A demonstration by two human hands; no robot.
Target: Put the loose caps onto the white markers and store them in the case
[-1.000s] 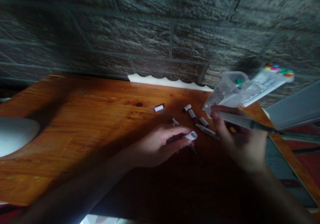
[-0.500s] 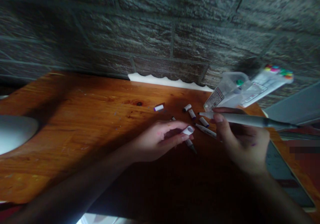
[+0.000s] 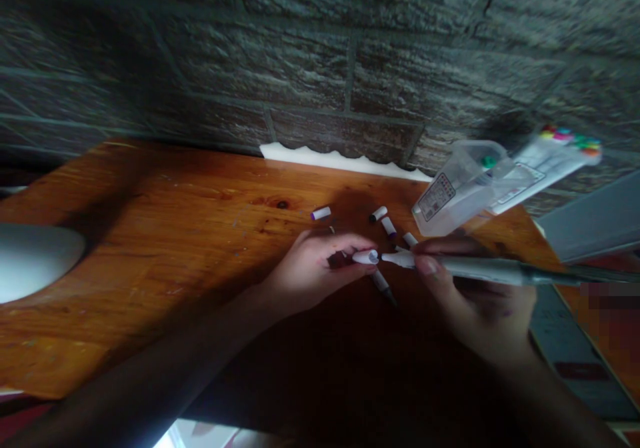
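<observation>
At the left of the wooden bench [image 3: 150, 235] sits a white rounded object [image 3: 30, 261], below a dark brick-pattern wall [image 3: 200, 55] with a white scalloped strip [image 3: 345, 160] along its foot. Mid-bench lies a loose marker cap [image 3: 321, 213], with further caps [image 3: 379, 214] to its right. The left hand [image 3: 313, 268] has its grip pressed together, pinching a white marker cap [image 3: 366, 257] with its bluish end facing right. Below those fingers lies a dark-tipped marker [image 3: 384, 287]. The right hand [image 3: 475, 308] has its grip closed around a grey marker [image 3: 493, 270], whose white tip [image 3: 397, 259] points left, just beside the pinched cap; contact cannot be confirmed. Far right, a clear plastic container [image 3: 463, 191] and a printed packet [image 3: 530, 175] tilt above the bench edge, beside a grey panel [image 3: 590, 218].
</observation>
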